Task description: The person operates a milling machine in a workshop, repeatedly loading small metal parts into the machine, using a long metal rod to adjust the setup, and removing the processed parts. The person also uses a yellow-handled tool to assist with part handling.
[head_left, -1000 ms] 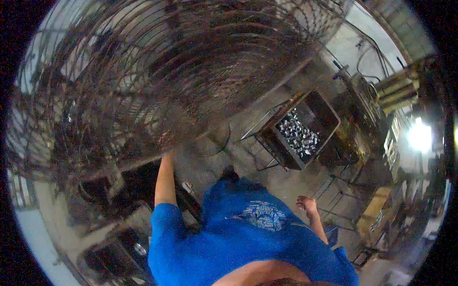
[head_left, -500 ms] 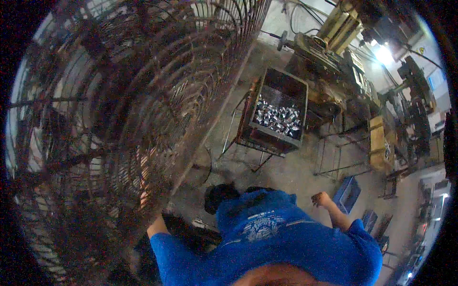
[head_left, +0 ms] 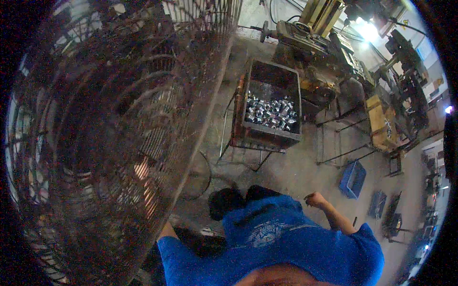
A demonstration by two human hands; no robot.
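Grey floor (head_left: 291, 171) beneath a bin (head_left: 262, 138) of metal parts (head_left: 269, 113), right fingers (head_left: 309, 197) loosely curled, left fingers (head_left: 142, 169) unreadable through fan grille (head_left: 100, 128).

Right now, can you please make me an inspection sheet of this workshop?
Surface: grey floor, darkly stained in places.
Job's things: large wire-guarded fan, filling the picture's left.
Clutter: blue crate on the floor, right side.
Hands: left hand partly hidden behind the fan's wires, grip unclear; right hand loosely open, nothing seen in it.
Cables: dark cable against the pale wall.
Surroundings: dark bin of shiny metal parts; machine tool beyond; bright lamp upper right.
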